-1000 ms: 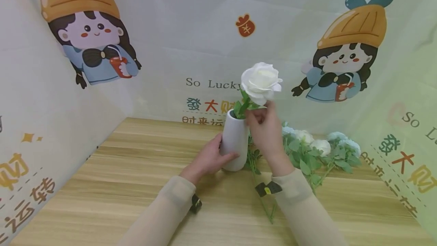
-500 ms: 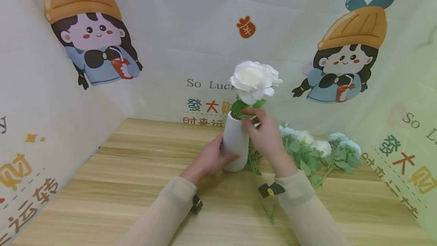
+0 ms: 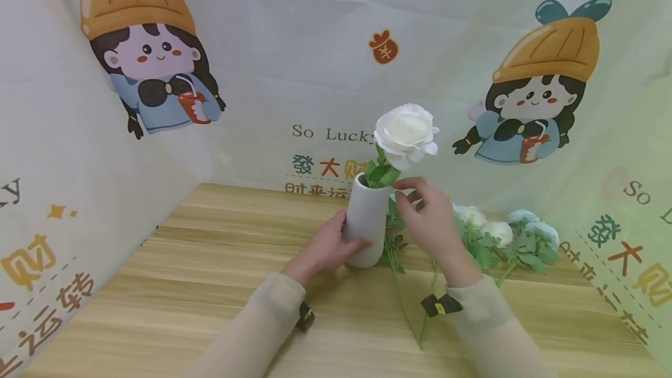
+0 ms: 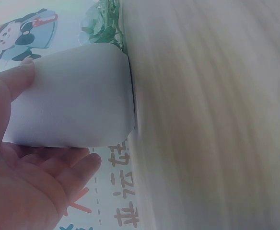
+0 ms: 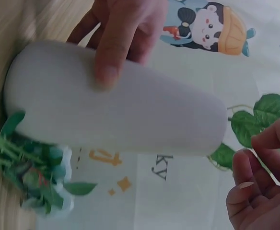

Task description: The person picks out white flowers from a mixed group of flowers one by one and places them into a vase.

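My left hand (image 3: 328,244) grips a white vase (image 3: 366,226) low on its body, thumb across the near side. In the left wrist view the thumb and fingers lie on opposite sides of the vase (image 4: 77,96). A large white artificial rose (image 3: 406,135) stands in the vase, tilted right, with green leaves (image 3: 382,174) at the mouth. My right hand (image 3: 433,223) is just right of the rim, fingers loosely bent and holding nothing. In the right wrist view its fingertips (image 5: 240,160) are close to the leaves (image 5: 245,127).
Right of the vase, pale blue and white artificial flowers (image 3: 496,233) lie on the wooden table (image 3: 210,284). Their thin green stems (image 3: 420,331) reach toward the front, under my right forearm. A printed cloth (image 3: 273,63) with cartoon figures hangs behind and at the sides.
The rose turned and swung left, then back to the right. My right hand has let go of it and drawn right, away from the rim. The left hand keeps holding the vase.
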Tool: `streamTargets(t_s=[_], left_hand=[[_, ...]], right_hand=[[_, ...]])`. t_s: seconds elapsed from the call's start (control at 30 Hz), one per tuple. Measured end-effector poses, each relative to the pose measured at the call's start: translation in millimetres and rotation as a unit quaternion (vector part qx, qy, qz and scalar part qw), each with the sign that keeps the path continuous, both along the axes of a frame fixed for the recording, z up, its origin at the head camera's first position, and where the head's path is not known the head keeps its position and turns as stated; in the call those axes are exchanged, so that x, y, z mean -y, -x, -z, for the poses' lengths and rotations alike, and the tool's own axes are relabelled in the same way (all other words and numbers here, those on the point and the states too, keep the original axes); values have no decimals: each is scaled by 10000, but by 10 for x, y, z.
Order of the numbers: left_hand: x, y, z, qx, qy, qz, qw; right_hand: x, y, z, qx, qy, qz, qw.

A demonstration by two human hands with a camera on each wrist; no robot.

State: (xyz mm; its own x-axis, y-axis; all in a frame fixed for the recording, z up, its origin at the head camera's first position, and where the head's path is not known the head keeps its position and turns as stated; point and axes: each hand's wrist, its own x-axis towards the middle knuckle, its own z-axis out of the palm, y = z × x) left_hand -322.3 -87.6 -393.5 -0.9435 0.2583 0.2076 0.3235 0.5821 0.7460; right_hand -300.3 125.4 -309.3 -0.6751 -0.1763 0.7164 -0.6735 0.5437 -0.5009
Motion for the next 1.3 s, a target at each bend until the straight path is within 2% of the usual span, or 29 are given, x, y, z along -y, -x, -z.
streamTargets(t_s=[0.17,0.3,0.4,0.57,0.7,0.93,1.0,1.1,1.3], left_hand=[[-12,-13,-11,73,23,-2,10000],[-20,-10,-11,88,25,-10,10000],[-25,-7,-9,107,28,-31,9999],[-17,-9,-4,114,7,-55,9999],[-4,-7,0,89,-34,-50,9999],[9,-25,-3,139,-74,-13,9999],[10,-24,-2,141,-95,4,9999],[12,-17,-1,115,-92,12,9999],[18,-1,3,75,-85,28,9999]], right_hand=[[-320,11,42,-63,-300,151,9994],[-658,47,41,434,-590,350,9967],[-923,69,49,991,-966,608,9885],[-1280,123,102,1763,-1630,1066,9649],[-1436,191,182,2376,-2013,1320,9411],[-1561,279,379,3558,-2834,1329,8806],[-1567,267,425,3724,-2973,1370,8685],[-1557,237,477,3812,-2993,1425,8630],[-1531,222,536,3707,-3104,1434,8635]])
